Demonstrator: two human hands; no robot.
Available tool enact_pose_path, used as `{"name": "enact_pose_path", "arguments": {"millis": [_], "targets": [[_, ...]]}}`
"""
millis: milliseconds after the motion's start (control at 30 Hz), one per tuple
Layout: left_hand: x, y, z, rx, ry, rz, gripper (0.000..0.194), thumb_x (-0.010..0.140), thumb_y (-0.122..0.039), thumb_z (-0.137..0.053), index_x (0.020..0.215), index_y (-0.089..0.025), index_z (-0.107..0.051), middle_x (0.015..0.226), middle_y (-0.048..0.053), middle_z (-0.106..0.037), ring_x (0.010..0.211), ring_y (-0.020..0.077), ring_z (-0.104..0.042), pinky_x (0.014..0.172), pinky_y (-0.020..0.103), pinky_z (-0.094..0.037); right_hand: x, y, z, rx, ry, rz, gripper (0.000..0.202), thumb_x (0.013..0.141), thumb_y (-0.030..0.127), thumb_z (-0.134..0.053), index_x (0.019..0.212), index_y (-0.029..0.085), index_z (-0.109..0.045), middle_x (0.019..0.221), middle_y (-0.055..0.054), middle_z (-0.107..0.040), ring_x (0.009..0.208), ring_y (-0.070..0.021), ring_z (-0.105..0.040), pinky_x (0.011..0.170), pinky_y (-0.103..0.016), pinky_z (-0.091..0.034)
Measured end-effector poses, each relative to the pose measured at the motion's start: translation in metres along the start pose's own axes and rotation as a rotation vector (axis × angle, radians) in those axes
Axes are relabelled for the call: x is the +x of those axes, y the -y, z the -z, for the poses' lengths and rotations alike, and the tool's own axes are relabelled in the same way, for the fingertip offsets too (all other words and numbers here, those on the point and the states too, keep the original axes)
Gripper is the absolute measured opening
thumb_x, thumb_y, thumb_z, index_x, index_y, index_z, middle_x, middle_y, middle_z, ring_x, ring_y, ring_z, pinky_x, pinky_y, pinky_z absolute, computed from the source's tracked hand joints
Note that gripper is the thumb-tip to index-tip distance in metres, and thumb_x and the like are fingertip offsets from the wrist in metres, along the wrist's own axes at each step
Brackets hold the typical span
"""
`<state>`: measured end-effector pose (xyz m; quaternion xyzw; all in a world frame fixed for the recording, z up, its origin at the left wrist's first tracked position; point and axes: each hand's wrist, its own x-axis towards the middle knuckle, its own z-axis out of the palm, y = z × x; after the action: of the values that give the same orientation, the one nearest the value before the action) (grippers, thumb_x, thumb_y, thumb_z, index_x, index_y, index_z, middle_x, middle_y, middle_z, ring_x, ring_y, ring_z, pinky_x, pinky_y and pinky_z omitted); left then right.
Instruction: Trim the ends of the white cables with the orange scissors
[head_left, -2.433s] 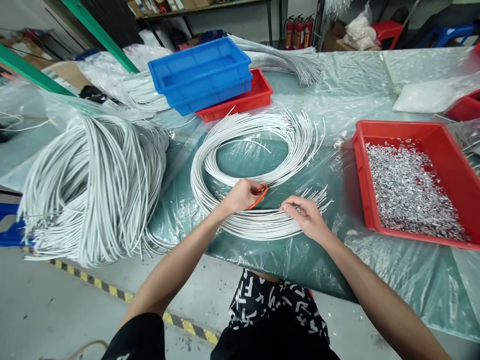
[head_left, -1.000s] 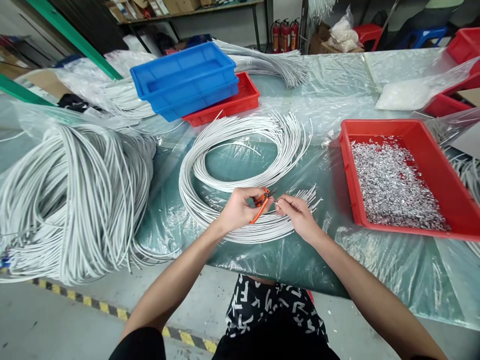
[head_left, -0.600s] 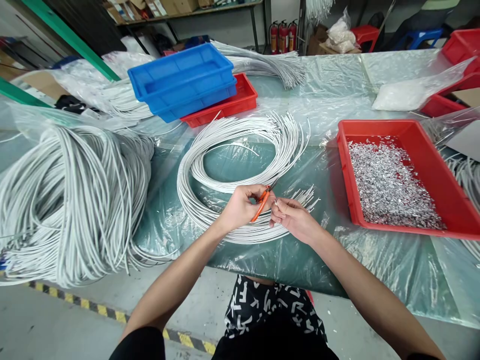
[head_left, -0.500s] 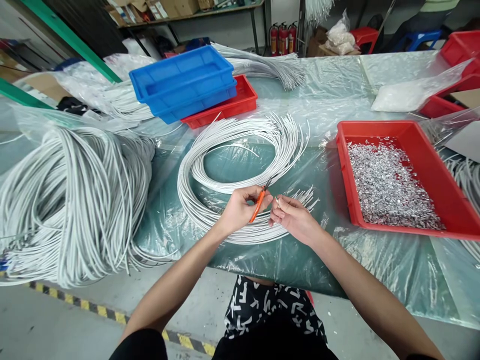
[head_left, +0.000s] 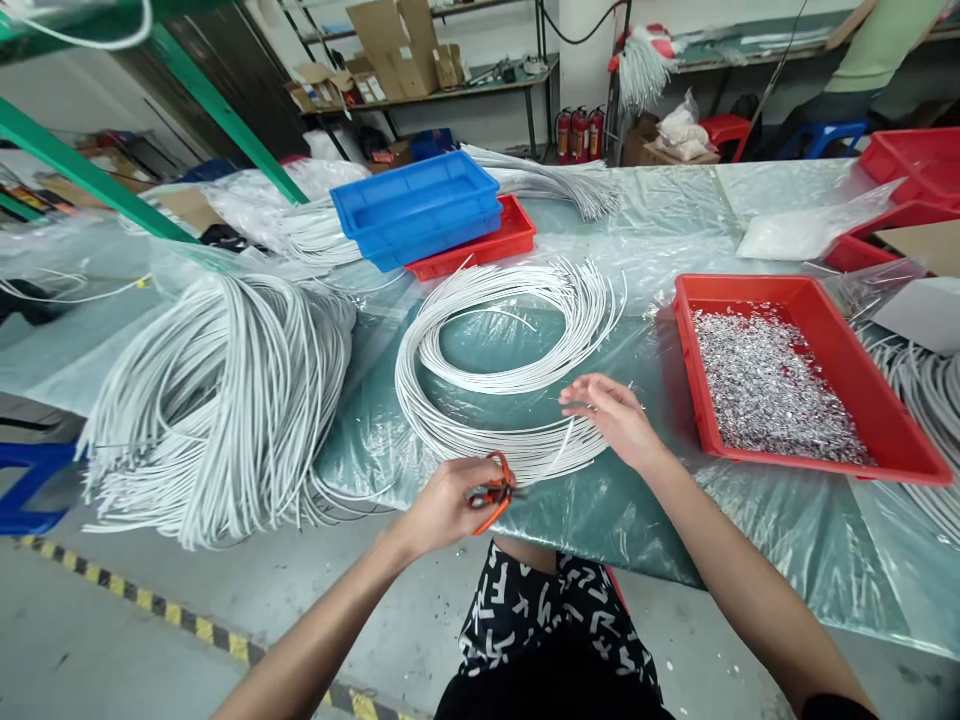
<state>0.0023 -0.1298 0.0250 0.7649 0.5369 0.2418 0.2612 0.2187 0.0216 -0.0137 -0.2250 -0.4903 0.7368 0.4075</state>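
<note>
My left hand (head_left: 450, 500) is closed around a pair of orange-handled cutters (head_left: 495, 492) near the table's front edge, with the dark jaws pointing right. My right hand (head_left: 611, 412) hovers over the right side of the coiled white cables (head_left: 480, 440), its fingers stretched out and slightly apart. Just below those fingers a white cable end (head_left: 564, 445) looks blurred; no grip on it shows. The coil lies on the table in overlapping loops, with many cut ends at its upper right.
To the right, a red tray (head_left: 817, 468) holds many small shiny metal pieces (head_left: 765, 385). A large cable heap (head_left: 240, 410) hangs over the table edge at left. Blue bins (head_left: 420, 205) sit on a red bin (head_left: 517, 235) behind the coil. A person (head_left: 874, 60) is at the back right.
My hands have moved apart: the left went down and left with the cutters, the right rose slightly to the right and its fingers opened. The camera view has also shifted.
</note>
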Motion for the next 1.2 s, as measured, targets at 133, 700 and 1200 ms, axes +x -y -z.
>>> {"name": "enact_pose_path", "arguments": {"millis": [133,700,1200], "targets": [[-0.027,0.0,-0.01,0.291,0.134,-0.139,0.018,0.091,-0.017,-0.054,0.075,-0.017,-0.062,0.068,0.001,-0.062,0.064,0.0151,-0.057,0.06,0.026,-0.039,0.003,0.001,0.013,-0.451,-0.169,0.223,0.03,0.085,0.05,-0.065,0.086,0.02,-0.065,0.073,-0.002,-0.067,0.068,-0.0164,-0.061,0.068,-0.031,-0.05],[-0.073,-0.007,-0.05,0.572,0.075,-0.306,0.01,0.094,-0.017,-0.054,0.087,-0.015,-0.061,0.086,0.007,-0.069,0.084,0.0222,-0.065,0.07,0.031,-0.048,-0.028,0.011,-0.011,-1.36,0.238,0.35,0.019,0.094,0.023,-0.048,0.083,0.021,-0.063,0.075,-0.002,-0.064,0.068,-0.0163,-0.056,0.066,-0.027,-0.038],[-0.105,-0.024,-0.029,0.548,-0.006,-0.107,0.012,0.092,-0.015,-0.053,0.089,-0.018,-0.064,0.087,0.005,-0.07,0.082,0.0182,-0.067,0.071,0.026,-0.048,-0.075,-0.006,0.007,-1.791,0.364,0.425,0.016,0.094,0.013,-0.049,0.087,0.018,-0.063,0.094,-0.011,-0.064,0.092,-0.0245,-0.059,0.083,-0.035,-0.045]]}}
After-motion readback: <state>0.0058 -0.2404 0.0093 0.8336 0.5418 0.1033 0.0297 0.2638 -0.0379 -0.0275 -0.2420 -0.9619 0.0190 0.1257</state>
